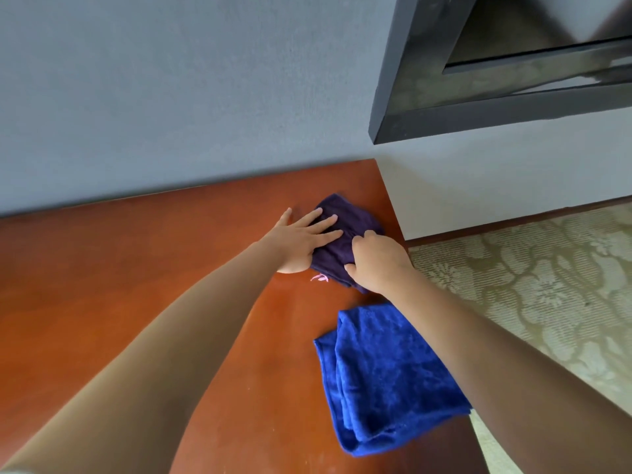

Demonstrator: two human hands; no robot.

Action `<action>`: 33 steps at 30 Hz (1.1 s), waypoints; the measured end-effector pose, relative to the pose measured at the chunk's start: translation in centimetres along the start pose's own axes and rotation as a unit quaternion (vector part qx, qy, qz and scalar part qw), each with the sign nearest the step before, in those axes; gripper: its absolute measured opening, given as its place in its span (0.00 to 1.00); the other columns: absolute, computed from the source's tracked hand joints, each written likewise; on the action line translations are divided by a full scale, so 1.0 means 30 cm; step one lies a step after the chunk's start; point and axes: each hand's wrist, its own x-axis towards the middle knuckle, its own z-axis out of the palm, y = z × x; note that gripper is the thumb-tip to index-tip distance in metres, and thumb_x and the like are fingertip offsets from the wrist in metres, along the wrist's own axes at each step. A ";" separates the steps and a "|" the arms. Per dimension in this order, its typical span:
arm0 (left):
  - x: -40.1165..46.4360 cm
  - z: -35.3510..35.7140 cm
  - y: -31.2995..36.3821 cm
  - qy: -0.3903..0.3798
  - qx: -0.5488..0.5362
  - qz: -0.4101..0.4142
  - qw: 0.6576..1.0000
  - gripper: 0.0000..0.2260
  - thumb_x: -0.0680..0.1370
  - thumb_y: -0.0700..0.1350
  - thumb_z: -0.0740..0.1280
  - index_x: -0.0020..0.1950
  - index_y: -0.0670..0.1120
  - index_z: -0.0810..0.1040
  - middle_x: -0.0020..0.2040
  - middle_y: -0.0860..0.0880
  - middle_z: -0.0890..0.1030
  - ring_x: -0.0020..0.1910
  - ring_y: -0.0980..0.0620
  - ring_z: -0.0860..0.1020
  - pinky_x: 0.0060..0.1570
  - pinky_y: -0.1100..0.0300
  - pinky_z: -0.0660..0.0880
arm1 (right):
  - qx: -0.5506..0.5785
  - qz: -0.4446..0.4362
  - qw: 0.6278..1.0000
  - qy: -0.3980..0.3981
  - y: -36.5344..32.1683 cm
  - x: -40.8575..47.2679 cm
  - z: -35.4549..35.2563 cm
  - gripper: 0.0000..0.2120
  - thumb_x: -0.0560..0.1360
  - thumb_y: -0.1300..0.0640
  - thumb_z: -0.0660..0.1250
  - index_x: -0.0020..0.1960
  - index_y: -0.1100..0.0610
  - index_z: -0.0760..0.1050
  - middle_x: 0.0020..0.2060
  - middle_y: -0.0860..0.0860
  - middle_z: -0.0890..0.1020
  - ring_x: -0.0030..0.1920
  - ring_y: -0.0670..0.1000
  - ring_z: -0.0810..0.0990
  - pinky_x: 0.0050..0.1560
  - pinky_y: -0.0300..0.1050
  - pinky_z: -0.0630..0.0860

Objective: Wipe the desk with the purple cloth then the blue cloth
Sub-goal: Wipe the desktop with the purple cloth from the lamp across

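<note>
Purple cloth (pixel 345 234) lay bunched at about one o'clock on the reddish-brown desk (pixel 136 275), close to the far right corner where the desk met the grey wall (pixel 171 97). Both hands were on it. The blue cloth (pixel 386 381) lay folded at about five o'clock, near the desk's right edge, a fold of it looking close to overhanging the patterned carpet (pixel 547 285).

The likeliest slip, as I judged it, was that blue cloth: the right forearm passed just above it, and a broad sweep could drag it off the edge. The purple cloth, loosely gathered, might also ball up under an uneven push and skip patches, or slide off the nearby corner.

The left hand (pixel 301 237) reached in from seven o'clock, arm nearly straight, fingers spread flat and pressing the cloth's left side, the thumb on bare wood: released, gripping nothing. The right hand (pixel 376 261) came from five o'clock, wrist bent, fingers curled and grasping the cloth's right part.
</note>
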 end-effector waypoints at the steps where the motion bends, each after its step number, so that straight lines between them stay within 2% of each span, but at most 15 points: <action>1: -0.010 0.003 -0.006 -0.004 0.006 0.002 1.000 0.29 0.82 0.43 0.52 0.78 0.58 0.44 0.79 0.56 0.40 0.77 0.51 0.38 0.73 0.37 0.43 | 0.000 0.000 1.000 0.000 -0.008 -0.006 0.001 0.18 0.79 0.48 0.61 0.62 0.60 0.71 0.58 0.57 0.74 0.53 0.57 0.78 0.41 0.45 0.69; 10: -0.196 0.083 -0.048 -0.021 0.078 -0.002 0.997 0.25 0.84 0.50 0.48 0.77 0.60 0.41 0.79 0.54 0.38 0.77 0.51 0.39 0.73 0.38 0.46 | -0.040 -0.044 0.998 -0.005 -0.179 -0.068 0.020 0.15 0.81 0.51 0.59 0.62 0.59 0.72 0.56 0.55 0.76 0.52 0.55 0.79 0.41 0.44 0.69; 18: -0.411 0.201 -0.042 -0.022 0.066 -0.031 0.997 0.24 0.84 0.53 0.46 0.77 0.60 0.37 0.79 0.52 0.37 0.77 0.49 0.38 0.73 0.38 0.47 | -0.084 -0.091 0.992 -0.012 -0.330 -0.168 0.064 0.14 0.81 0.55 0.59 0.63 0.59 0.72 0.59 0.55 0.74 0.52 0.55 0.79 0.40 0.46 0.69; 25: -0.623 0.332 0.054 -0.007 0.072 -0.083 0.994 0.24 0.83 0.57 0.43 0.77 0.59 0.37 0.79 0.48 0.43 0.77 0.45 0.45 0.72 0.39 0.49 | -0.135 -0.119 0.983 0.020 -0.427 -0.305 0.127 0.10 0.80 0.54 0.60 0.60 0.55 0.72 0.56 0.53 0.74 0.51 0.53 0.77 0.40 0.46 0.66; 29: -0.720 0.405 0.126 0.015 0.066 -0.105 0.992 0.25 0.83 0.59 0.44 0.78 0.58 0.40 0.78 0.46 0.50 0.74 0.43 0.54 0.71 0.39 0.51 | -0.133 -0.134 0.982 0.028 -0.461 -0.374 0.163 0.16 0.80 0.54 0.61 0.67 0.55 0.69 0.61 0.53 0.72 0.58 0.53 0.73 0.48 0.46 0.67; 31: -0.749 0.432 0.156 0.042 0.040 -0.128 0.990 0.24 0.83 0.59 0.45 0.78 0.58 0.43 0.76 0.47 0.56 0.72 0.44 0.57 0.72 0.40 0.50 | -0.125 -0.134 0.982 0.041 -0.467 -0.403 0.182 0.23 0.80 0.52 0.60 0.73 0.57 0.62 0.66 0.54 0.68 0.64 0.54 0.69 0.59 0.48 0.66; 33: -0.760 0.443 0.184 0.071 0.005 -0.157 0.985 0.23 0.83 0.57 0.45 0.78 0.58 0.48 0.73 0.47 0.60 0.71 0.44 0.58 0.73 0.41 0.48 | -0.122 -0.129 0.983 0.045 -0.482 -0.419 0.199 0.29 0.80 0.50 0.61 0.75 0.59 0.57 0.72 0.55 0.63 0.70 0.55 0.63 0.67 0.48 0.62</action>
